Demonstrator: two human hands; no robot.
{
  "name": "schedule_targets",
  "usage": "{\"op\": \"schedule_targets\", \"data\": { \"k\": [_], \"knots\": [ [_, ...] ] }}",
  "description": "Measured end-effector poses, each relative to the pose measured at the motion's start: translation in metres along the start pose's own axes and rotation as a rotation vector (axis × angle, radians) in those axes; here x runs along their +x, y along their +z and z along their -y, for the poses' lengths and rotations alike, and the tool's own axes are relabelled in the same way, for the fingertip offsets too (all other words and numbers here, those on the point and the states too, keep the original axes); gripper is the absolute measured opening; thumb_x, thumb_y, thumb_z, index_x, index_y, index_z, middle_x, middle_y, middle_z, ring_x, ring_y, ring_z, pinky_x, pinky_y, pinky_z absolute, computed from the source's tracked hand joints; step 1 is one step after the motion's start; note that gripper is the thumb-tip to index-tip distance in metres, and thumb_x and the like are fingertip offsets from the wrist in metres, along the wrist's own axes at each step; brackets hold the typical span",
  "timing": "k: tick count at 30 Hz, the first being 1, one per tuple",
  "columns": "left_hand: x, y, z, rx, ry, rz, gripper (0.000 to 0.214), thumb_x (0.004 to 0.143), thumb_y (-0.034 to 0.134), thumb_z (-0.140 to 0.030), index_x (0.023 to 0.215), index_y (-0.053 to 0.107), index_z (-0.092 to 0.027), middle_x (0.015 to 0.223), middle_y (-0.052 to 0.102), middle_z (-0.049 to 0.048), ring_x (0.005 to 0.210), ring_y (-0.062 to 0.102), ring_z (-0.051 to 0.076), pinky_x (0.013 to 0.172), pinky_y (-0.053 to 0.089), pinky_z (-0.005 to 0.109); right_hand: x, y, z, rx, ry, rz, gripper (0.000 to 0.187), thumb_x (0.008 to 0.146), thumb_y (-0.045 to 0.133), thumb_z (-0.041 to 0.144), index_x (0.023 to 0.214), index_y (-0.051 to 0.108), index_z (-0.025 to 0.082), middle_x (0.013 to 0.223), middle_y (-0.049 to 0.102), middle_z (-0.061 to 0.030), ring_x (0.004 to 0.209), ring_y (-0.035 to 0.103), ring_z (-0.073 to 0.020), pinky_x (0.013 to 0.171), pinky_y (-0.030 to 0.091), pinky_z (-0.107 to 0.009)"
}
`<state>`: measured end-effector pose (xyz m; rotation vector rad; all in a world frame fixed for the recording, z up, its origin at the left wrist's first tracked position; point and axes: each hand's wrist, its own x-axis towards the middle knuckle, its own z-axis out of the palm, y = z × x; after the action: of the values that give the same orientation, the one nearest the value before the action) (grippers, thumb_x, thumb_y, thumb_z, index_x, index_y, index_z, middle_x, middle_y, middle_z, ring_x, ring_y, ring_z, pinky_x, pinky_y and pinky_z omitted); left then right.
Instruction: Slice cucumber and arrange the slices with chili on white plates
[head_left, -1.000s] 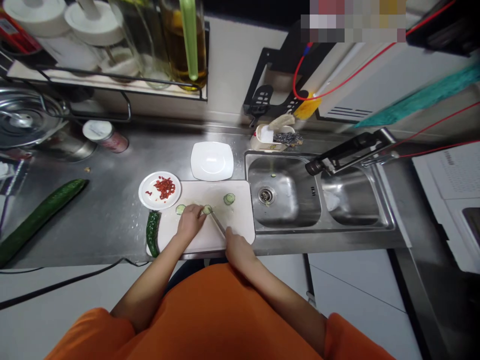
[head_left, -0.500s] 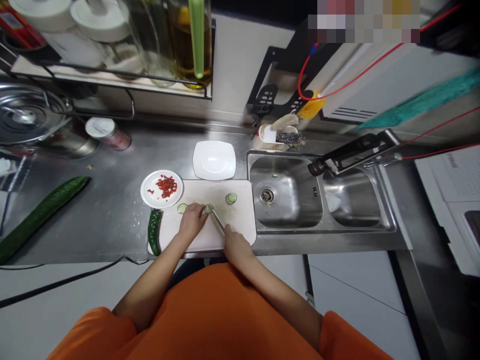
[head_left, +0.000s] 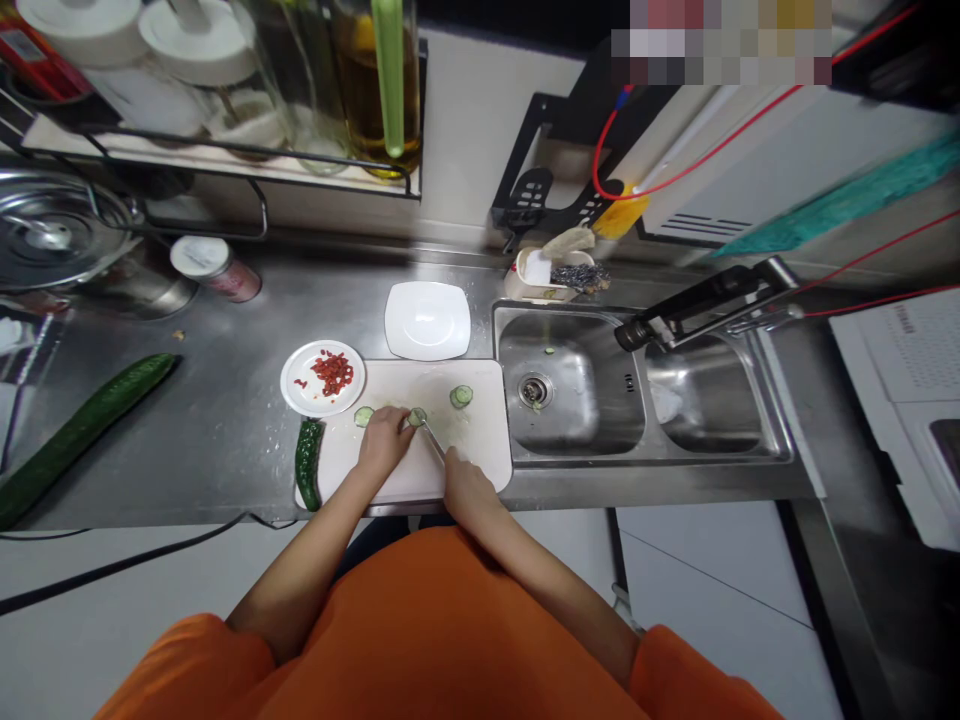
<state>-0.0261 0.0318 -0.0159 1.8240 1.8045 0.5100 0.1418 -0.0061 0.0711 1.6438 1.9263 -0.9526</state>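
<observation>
On the white cutting board (head_left: 405, 480), my left hand (head_left: 385, 443) has its fingers closed at the edge of a thin cucumber slice (head_left: 417, 416). My right hand (head_left: 470, 487) is closed round a small knife (head_left: 433, 439), whose tip meets that slice. Left of my fingers lies a single cucumber slice (head_left: 364, 416). A few overlapping cucumber slices (head_left: 461, 397) rest toward the board's right side. A short piece of cucumber (head_left: 307, 464) lies along the left edge. The knife handle is mostly hidden in my hand.
A white plate with chopped red pieces (head_left: 322, 400) overlaps the board's upper left corner. Behind the board sits a white square plate (head_left: 427, 320). A double steel sink (head_left: 574, 390) is at the right; a long cucumber (head_left: 90, 435) lies far left near a lidded can (head_left: 217, 268).
My right hand has shifted very slightly left with the knife. The left hand and the slices stay nearly the same.
</observation>
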Motion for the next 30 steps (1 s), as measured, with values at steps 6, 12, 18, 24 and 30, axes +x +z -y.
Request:
{"op": "schedule_targets", "data": {
  "k": [6,12,18,24,30],
  "knots": [
    [0.004,0.0,-0.002,-0.019,-0.06,-0.006,0.015,0.076,0.057,-0.027,0.086,0.064,-0.018,0.084,0.064,0.0074,0.083,0.057,0.021,0.078,0.044,0.033,-0.018,-0.003,-0.006,-0.018,0.043,0.091,0.047,0.082,0.036,0.0,0.128,0.039,0.007,0.099,0.065,-0.0189,0.104,0.06,-0.0254,0.081,0.046,-0.031],
    [0.004,-0.004,-0.01,-0.07,-0.083,0.007,0.006,0.075,0.055,-0.023,0.075,0.059,-0.019,0.073,0.062,0.0029,0.07,0.055,0.017,0.068,0.041,0.028,-0.034,-0.008,-0.018,0.018,0.104,0.167,0.042,0.082,0.034,0.0,0.121,0.042,0.013,0.098,0.065,-0.0156,0.101,0.062,-0.0239,0.076,0.045,-0.03],
    [-0.002,-0.017,-0.014,-0.126,-0.207,-0.007,0.011,0.077,0.052,-0.026,0.073,0.059,-0.02,0.065,0.06,-0.0012,0.06,0.053,0.013,0.061,0.038,0.024,-0.037,-0.013,-0.021,0.011,0.097,0.163,0.041,0.081,0.036,0.0,0.119,0.043,0.014,0.097,0.065,-0.0143,0.098,0.062,-0.0233,0.073,0.045,-0.029],
    [-0.015,-0.044,0.009,-0.121,-0.411,-0.154,0.017,0.076,0.055,-0.036,0.079,0.063,-0.021,0.07,0.065,-0.0012,0.063,0.056,0.013,0.065,0.04,0.023,-0.036,-0.012,-0.024,0.009,0.078,0.152,0.044,0.078,0.039,-0.002,0.119,0.043,0.014,0.095,0.065,-0.0131,0.097,0.062,-0.0233,0.072,0.043,-0.028],
    [-0.025,-0.052,0.03,-0.014,-0.488,-0.228,0.017,0.076,0.051,-0.032,0.081,0.064,-0.021,0.075,0.068,0.0012,0.066,0.059,0.015,0.066,0.04,0.025,-0.036,-0.015,-0.024,-0.008,0.086,0.13,0.043,0.079,0.037,-0.001,0.118,0.045,0.014,0.094,0.066,-0.0145,0.095,0.063,-0.024,0.071,0.044,-0.028]
  ]
}}
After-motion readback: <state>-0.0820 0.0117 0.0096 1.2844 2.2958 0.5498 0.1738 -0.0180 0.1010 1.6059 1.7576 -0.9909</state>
